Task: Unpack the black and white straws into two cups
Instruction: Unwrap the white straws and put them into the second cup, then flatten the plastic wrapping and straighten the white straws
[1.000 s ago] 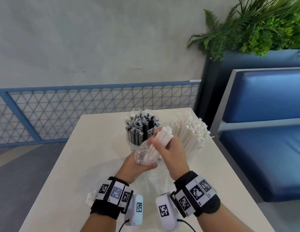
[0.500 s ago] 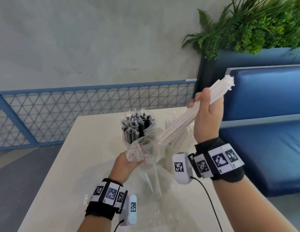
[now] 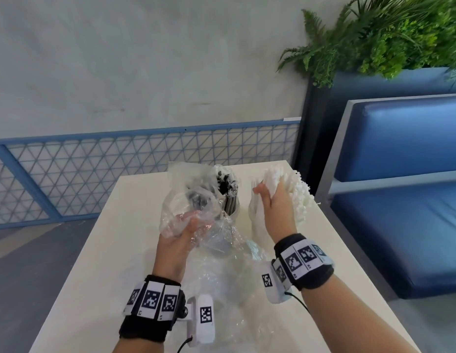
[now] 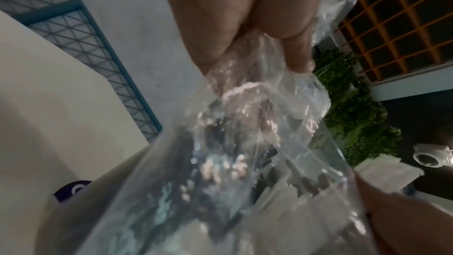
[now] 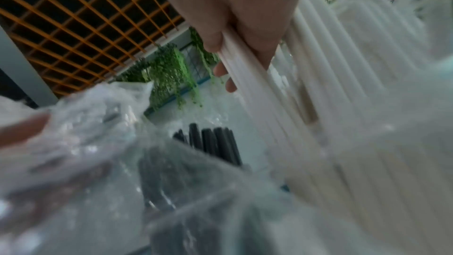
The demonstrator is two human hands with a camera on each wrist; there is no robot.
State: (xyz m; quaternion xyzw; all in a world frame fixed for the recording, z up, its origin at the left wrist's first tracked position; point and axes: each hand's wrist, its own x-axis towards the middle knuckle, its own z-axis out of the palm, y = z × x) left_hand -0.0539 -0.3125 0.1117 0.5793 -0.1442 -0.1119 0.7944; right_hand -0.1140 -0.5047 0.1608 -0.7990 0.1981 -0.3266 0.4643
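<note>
Tabletop [image 3: 135, 250]: pale and long in front of me, with loose clear wrapping [image 3: 221, 284] spread over the middle between my wrists.

White straws [image 3: 298, 197]: a big fanned cluster standing in the right cup [image 3: 254, 215], at the far right end of the tabletop. This is where the bunch in my hand is going.

Black straws [image 3: 225, 184]: upright in the left cup [image 3: 234, 210], just beside the white lot, partly hidden behind the bag I'm holding up.

Clear bag [image 3: 191, 200]: crumpled and raised in front of the black straws; through the film it looks empty, though the blur makes that hard to confirm.

Left hand [image 3: 182, 236]: fingers curled round the lower part of the clear bag, gripping it in a bunch.

Right hand [image 3: 275, 200]: closed round a bunch of white straws, thumb and fingers [image 5: 257, 32] pinching them, right up against the cluster in the cup.

Doing it well: I'd say lead with the lower ends, slide them into a gap among the standing straws, and only loosen my grip once they're seated, so none tip over the rim. Best keep the bag clear of both cups so it doesn't drag the black straws over.
</note>
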